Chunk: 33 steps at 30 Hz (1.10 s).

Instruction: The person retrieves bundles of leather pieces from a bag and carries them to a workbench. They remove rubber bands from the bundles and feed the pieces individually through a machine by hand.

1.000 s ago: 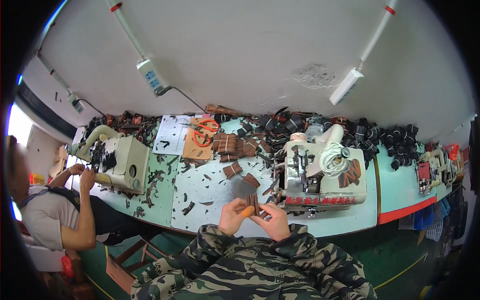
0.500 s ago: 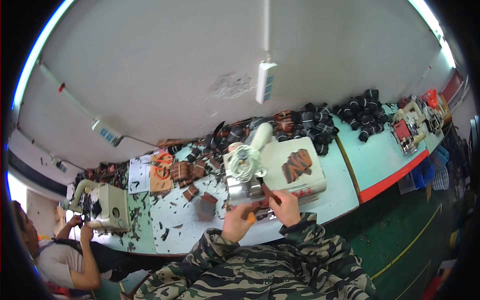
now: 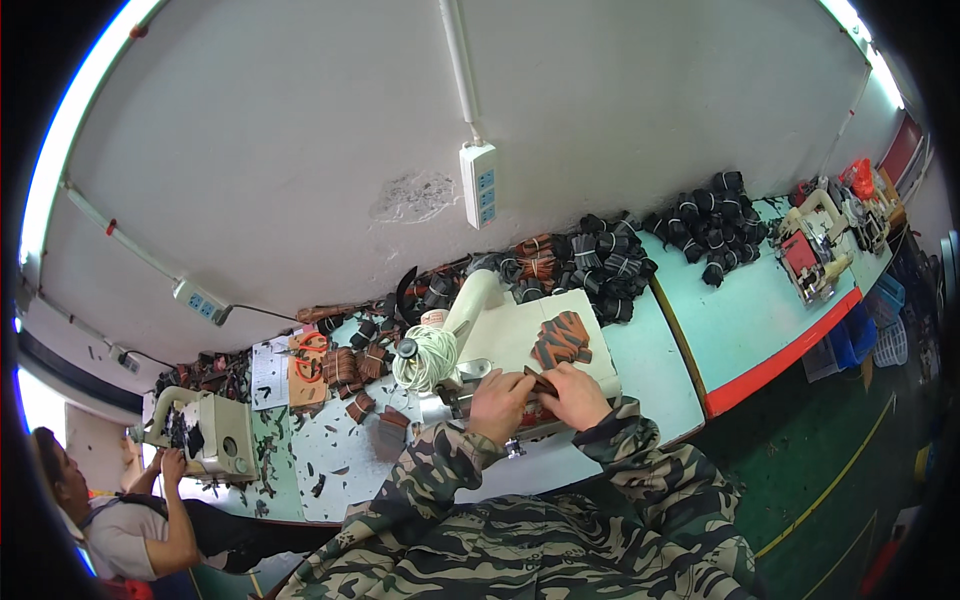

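Observation:
My left hand [image 3: 500, 403] and my right hand [image 3: 577, 395] meet at the front of a cream bench machine [image 3: 505, 335]. Both are closed, fingertips pinching a dark brown strip [image 3: 541, 384] that looks like leather; most of it is hidden by the fingers. Just beyond my right hand, a stack of brown-and-black strips [image 3: 562, 340] lies on the machine's flat top. To the left of my left hand, a coil of white cord [image 3: 428, 358] hangs by the machine's curved arm [image 3: 473, 303].
Tied brown bundles [image 3: 343, 370], orange-handled scissors [image 3: 310, 367] and scraps lie leftward on the table [image 3: 335, 455]. Black bundles [image 3: 610, 262] are piled along the wall. At far left a co-worker [image 3: 140, 510] works at another machine [image 3: 212, 435]. A power strip [image 3: 478, 185] hangs above.
My hands have come closer together, the left one moving up beside the right at the strip. The orange tip seen by my left thumb is now out of sight. The whole view has shifted slightly.

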Motion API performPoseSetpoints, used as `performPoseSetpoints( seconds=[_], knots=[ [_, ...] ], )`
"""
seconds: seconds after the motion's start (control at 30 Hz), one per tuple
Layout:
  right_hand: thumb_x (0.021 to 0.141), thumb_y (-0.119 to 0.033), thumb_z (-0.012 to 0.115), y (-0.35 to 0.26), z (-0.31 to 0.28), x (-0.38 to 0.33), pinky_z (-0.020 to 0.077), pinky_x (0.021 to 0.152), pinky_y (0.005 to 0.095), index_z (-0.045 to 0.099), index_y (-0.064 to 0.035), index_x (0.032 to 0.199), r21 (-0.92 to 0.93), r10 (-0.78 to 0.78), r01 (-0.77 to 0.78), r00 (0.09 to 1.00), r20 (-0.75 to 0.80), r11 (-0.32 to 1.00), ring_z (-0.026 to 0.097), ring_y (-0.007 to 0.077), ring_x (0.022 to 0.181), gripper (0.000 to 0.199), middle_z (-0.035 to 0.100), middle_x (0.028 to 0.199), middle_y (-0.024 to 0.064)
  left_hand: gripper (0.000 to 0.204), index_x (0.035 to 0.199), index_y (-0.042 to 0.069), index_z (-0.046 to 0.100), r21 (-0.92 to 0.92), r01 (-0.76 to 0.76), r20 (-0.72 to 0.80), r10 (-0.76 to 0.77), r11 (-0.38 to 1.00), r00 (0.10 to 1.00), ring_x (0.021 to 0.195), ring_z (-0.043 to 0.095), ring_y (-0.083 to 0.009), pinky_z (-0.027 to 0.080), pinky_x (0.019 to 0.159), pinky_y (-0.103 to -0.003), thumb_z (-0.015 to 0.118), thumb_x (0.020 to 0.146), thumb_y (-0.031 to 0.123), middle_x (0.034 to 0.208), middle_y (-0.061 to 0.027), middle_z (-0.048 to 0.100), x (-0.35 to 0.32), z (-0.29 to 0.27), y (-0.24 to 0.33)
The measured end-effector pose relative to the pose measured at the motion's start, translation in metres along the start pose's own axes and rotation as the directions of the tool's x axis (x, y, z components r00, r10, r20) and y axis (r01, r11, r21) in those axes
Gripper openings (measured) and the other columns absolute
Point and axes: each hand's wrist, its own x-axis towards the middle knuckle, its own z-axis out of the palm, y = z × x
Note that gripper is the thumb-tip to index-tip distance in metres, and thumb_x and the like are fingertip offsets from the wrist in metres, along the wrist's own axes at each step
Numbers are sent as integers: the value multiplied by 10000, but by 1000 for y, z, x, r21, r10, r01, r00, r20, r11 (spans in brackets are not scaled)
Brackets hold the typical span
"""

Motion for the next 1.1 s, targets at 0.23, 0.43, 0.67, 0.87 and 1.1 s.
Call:
performPoseSetpoints(
  seconds=[0.23,0.43,0.67,0.87,1.1],
  knots=[
    [697,-128,632,-15,7,-4,448,687,391,555,-22,910,83,127,-119,987,-98,989,539,321,802,250,517,837,132,680,1328,-23,178,-415,246,110,-220,876,969,1101,424,-376,336,941,-383,497,728,-1,1222,-267,384,-5,4,10],
    [733,-106,607,-43,15,-17,455,648,365,548,-11,955,341,77,44,940,-333,939,548,328,767,248,535,859,149,465,1290,-18,283,-878,402,195,-573,259,796,976,517,-176,421,815,-280,464,886,126,1092,-130,510,-15,16,23],
    [732,-88,614,-57,-4,-22,458,560,297,608,8,883,504,128,-65,987,-92,861,573,228,578,179,589,732,133,260,960,-14,456,-655,729,583,-482,198,654,458,554,-168,444,384,-280,512,852,216,671,-107,570,-35,-43,17],
    [729,-124,578,-43,21,38,436,658,344,620,-72,796,-45,-34,15,892,-451,999,557,223,799,95,581,823,67,255,926,-11,454,-404,647,521,-419,647,744,442,562,-161,445,399,-270,558,827,199,618,-101,547,-59,-48,16],
    [756,-178,489,-58,54,35,359,696,358,623,-140,736,-441,-229,187,973,-42,878,517,199,789,140,553,766,28,296,1000,-13,462,-345,660,537,-436,667,722,476,587,-183,476,433,-284,572,817,192,637,-110,561,-78,-55,4]
  ],
)
